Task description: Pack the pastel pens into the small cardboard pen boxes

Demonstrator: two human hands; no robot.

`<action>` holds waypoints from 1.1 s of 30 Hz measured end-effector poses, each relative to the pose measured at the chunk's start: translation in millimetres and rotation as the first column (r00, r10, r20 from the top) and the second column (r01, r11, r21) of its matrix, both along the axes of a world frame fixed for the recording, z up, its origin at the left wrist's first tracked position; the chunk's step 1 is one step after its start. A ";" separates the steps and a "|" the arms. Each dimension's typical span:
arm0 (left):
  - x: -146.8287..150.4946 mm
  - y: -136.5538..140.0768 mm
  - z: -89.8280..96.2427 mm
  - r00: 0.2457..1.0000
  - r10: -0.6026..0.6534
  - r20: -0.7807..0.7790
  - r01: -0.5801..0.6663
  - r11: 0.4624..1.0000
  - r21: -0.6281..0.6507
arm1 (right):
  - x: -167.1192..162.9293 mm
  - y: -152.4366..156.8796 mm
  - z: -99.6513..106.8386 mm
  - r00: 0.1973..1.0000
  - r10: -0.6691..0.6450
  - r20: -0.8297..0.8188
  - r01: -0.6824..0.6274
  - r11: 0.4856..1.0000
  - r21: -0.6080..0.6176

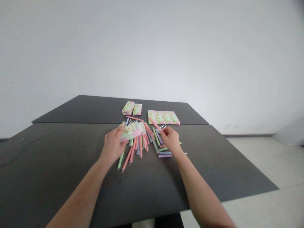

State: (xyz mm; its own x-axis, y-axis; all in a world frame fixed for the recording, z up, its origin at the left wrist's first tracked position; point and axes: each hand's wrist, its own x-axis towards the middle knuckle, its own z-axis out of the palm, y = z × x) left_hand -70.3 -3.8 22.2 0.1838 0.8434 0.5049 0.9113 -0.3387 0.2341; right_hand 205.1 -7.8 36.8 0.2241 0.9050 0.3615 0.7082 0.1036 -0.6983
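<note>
My left hand (114, 144) is closed around a small green-and-pink box (133, 130), holding it tilted above a loose heap of pens. My right hand (171, 139) pinches a pink pen (155, 123), its tip pointing up and to the left. Beneath the box, many pink pens (140, 146) fan out on the table, with green pens (121, 160) and a few blue ones among them. By my right hand lie several green, grey and purple pens (165, 155); part of that group is hidden behind the hand.
Farther back, several matching boxes (163, 117) lie side by side in a row. More boxes (128, 108) sit to their left, some apparently stacked. The dark table (59, 152) has a seam across it, and a white wall (152, 50) rises behind.
</note>
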 end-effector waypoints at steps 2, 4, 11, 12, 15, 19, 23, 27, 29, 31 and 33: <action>-0.3 0.1 -0.7 1.000 0.003 -0.005 -0.003 1.000 -0.008 | 7.9 1.8 4.1 0.981 0.035 -0.189 -0.020 0.996 0.084; -0.8 0.3 -1.4 1.000 0.007 -0.007 -0.007 1.000 -0.017 | 12.9 2.4 8.0 0.923 0.111 -0.369 -0.059 0.987 0.150; -1.6 0.5 -2.3 1.000 0.006 0.004 -0.006 0.999 -0.037 | 12.1 -6.2 22.5 0.793 0.282 -0.540 -0.128 0.944 0.305; -1.9 0.8 -2.7 1.000 0.004 0.007 -0.004 0.999 -0.037 | 11.4 -7.7 23.3 0.803 0.284 -0.524 -0.132 0.942 0.307; -3.0 2.6 -4.1 1.000 -0.018 0.023 0.018 1.000 -0.025 | 10.4 -10.3 22.9 0.847 0.275 -0.455 -0.144 0.943 0.301; -4.0 4.6 -5.7 0.998 -0.045 0.049 0.045 0.999 -0.009 | 10.1 -10.1 19.9 0.899 0.271 -0.343 -0.164 0.936 0.310; -2.9 3.8 -5.1 0.998 -0.049 0.049 0.050 0.999 -0.016 | 8.7 -9.3 18.8 0.917 0.274 -0.288 -0.184 0.935 0.303; -0.4 1.0 -2.3 0.998 -0.048 0.037 0.048 0.999 -0.013 | 5.5 -10.2 19.2 0.919 0.287 -0.271 -0.210 0.937 0.280; 1.0 -0.7 -0.4 0.999 -0.048 0.026 0.048 0.999 -0.013 | 2.9 -11.1 18.8 0.919 0.295 -0.263 -0.229 0.940 0.255; 2.3 -2.5 1.5 0.999 -0.049 0.013 0.050 0.999 -0.018 | -0.2 -11.7 17.6 0.919 0.298 -0.258 -0.245 0.945 0.218; 3.5 -4.1 2.8 0.999 -0.052 0.001 0.052 0.998 -0.021 | -3.5 -11.8 15.6 0.915 0.310 -0.260 -0.268 0.946 0.183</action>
